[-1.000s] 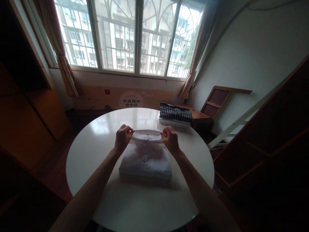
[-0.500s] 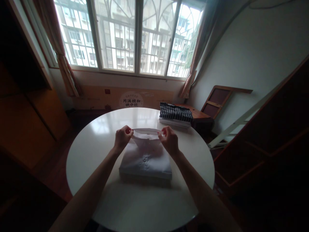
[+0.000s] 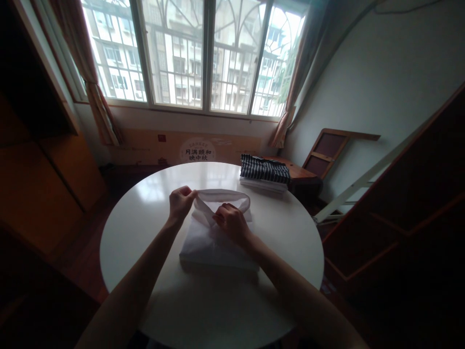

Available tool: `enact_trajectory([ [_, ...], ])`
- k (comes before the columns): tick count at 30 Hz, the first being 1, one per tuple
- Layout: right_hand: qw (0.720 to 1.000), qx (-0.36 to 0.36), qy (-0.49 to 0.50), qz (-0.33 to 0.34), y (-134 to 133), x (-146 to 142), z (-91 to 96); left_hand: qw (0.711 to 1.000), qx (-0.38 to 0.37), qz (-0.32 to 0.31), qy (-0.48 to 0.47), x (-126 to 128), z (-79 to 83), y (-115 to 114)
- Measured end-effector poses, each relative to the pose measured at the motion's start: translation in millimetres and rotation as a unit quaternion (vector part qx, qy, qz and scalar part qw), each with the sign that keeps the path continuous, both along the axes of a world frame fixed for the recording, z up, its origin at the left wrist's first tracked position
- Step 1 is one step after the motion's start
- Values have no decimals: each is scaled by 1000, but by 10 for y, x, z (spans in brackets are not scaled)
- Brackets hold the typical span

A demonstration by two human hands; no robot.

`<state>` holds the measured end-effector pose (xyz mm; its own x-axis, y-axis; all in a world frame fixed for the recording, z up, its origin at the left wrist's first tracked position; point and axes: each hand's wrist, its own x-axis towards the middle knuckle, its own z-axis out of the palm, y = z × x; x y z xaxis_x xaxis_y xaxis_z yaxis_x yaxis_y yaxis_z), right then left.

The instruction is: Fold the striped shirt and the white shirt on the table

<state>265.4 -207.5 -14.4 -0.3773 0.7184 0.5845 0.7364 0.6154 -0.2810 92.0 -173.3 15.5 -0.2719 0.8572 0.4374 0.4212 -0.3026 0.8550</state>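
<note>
A folded white shirt (image 3: 207,245) lies on the round white table (image 3: 134,242), its collar (image 3: 227,194) standing up in a loop at the far end. My left hand (image 3: 180,202) pinches the collar's left side between thumb and fingers. Over the front of the collar, my right hand (image 3: 231,220) is closed on the collar's front edge near the middle. It covers part of the shirt front, and its fingertips are partly hidden.
At the table's back right, a folded black-and-white striped garment (image 3: 265,168) rests on folded white cloth (image 3: 263,184). Behind stands a brown wooden table (image 3: 305,170). A long printed board (image 3: 145,145) leans under the window. A pale ladder-like frame (image 3: 356,191) stands to the right.
My right hand has left the collar's right side and moved left and nearer to the collar's front middle. The collar has opened into a wider loop. My left hand shifted slightly left.
</note>
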Motion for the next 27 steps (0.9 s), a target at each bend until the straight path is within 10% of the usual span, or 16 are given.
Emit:
enact_trajectory([
  [27,986,-86,139,35,29,52,-94,947,-30,-320,-31,-48,-243,144],
])
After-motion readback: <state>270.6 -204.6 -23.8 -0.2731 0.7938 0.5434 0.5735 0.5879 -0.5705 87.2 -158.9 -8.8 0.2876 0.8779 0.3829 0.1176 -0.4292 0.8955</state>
